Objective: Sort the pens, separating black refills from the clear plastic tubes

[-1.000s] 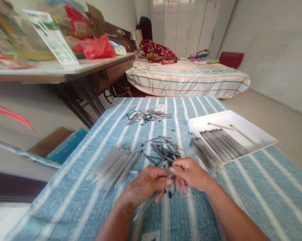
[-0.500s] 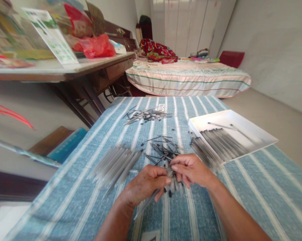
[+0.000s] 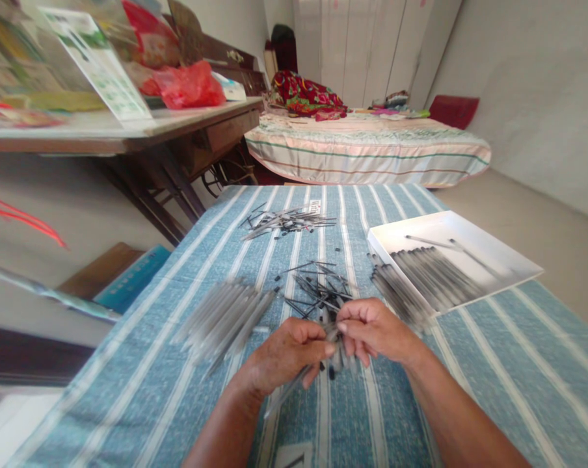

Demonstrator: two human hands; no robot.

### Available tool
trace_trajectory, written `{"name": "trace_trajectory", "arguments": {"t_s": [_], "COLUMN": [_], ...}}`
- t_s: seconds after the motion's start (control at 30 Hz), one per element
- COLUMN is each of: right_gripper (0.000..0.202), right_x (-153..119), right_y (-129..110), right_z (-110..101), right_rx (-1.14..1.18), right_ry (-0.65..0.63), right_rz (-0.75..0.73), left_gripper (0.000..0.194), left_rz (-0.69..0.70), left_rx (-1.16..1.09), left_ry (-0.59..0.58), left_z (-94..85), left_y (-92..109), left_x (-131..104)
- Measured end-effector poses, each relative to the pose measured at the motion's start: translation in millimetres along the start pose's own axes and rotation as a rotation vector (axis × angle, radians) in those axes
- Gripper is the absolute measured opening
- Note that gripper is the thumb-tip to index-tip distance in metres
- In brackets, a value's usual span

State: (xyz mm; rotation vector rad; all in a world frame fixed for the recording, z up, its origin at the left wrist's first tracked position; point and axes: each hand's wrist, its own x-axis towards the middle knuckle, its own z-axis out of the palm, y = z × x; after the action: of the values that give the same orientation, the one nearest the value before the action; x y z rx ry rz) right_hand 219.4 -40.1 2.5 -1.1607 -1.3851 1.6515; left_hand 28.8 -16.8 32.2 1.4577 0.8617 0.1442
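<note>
My left hand (image 3: 291,354) is closed around a grey translucent pen barrel (image 3: 284,395), whose lower end slants out toward me. At the barrel's upper end my right hand (image 3: 372,330) pinches with thumb and forefinger; the fingertips hide what is between them. Beneath both hands lie short grey and black pen parts (image 3: 340,364), partly covered. Just beyond sits a loose heap of thin black refills (image 3: 318,291). Left of my left hand, grey pen barrels (image 3: 220,322) lie side by side in a row. To the right, dark-tipped pens (image 3: 401,296) rest against a white box lid.
The white box lid (image 3: 499,250) holds a row of pens, with a couple lying apart. Farther back is a pile of thin pen parts (image 3: 287,222). A striped blue cloth (image 3: 142,364) covers the table. A desk (image 3: 177,127) stands left, a bed (image 3: 367,149) behind.
The right fingertips have shifted very slightly to the right, away from the left ones. My left hand stays closed on the barrel. The camera view has moved a little.
</note>
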Motion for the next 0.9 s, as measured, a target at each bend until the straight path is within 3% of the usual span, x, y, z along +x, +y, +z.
{"name": "trace_trajectory", "arguments": {"t_s": [0.1,0.2,0.33,0.43,0.53,0.6,0.7,0.77,0.83,0.9], "right_gripper": [0.025,0.023,0.019,0.019,0.020,0.020,0.021,0.021,0.021,0.022], "right_x": [-1.9,-3.7,-2.3,1.8,4.7,3.7,-2.9,-8.1,-11.4,-12.1], "right_y": [-3.1,-5.4,-6.1,-5.4,-3.9,-3.2,-4.7,-7.3,-9.9,-11.4], "right_z": [-15.3,-35.1,-43.7,-32.8,-23.1,-24.6,-37.6,-46.4,-50.2,-48.0], "right_rx": [0.083,0.206,0.280,0.199,0.012,-0.131,-0.416,-0.725,-1.049,-1.272], "right_ry": [0.168,0.428,0.660,0.658,0.527,0.489,0.582,0.680,0.719,0.660], "right_rz": [-0.018,-0.088,-0.173,-0.160,-0.119,-0.097,-0.055,0.003,0.136,0.321], "left_gripper": [0.028,0.028,0.027,0.029,0.032,0.035,0.041,0.045,0.047,0.048], "left_rz": [0.013,0.008,-0.052,-0.154,-0.284,-0.363,-0.441,-0.471,-0.483,-0.470], "left_rx": [0.022,0.150,0.502,0.766,0.935,0.976,0.975,0.954,0.940,0.935], "left_ry": [-0.008,0.089,0.396,0.662,0.851,0.917,0.945,0.953,0.972,0.987], "left_z": [-8.0,-23.2,-45.0,-56.7,-65.6,-70.7,-76.0,-76.7,-75.2,-72.4], "left_y": [-0.1,-2.1,-5.9,-7.5,-9.6,-11.8,-14.3,-14.1,-12.3,-9.8], "left_x": [-4.5,-11.1,-17.0,-19.6,-22.4,-23.8,-24.0,-22.8,-20.9,-18.9]}}
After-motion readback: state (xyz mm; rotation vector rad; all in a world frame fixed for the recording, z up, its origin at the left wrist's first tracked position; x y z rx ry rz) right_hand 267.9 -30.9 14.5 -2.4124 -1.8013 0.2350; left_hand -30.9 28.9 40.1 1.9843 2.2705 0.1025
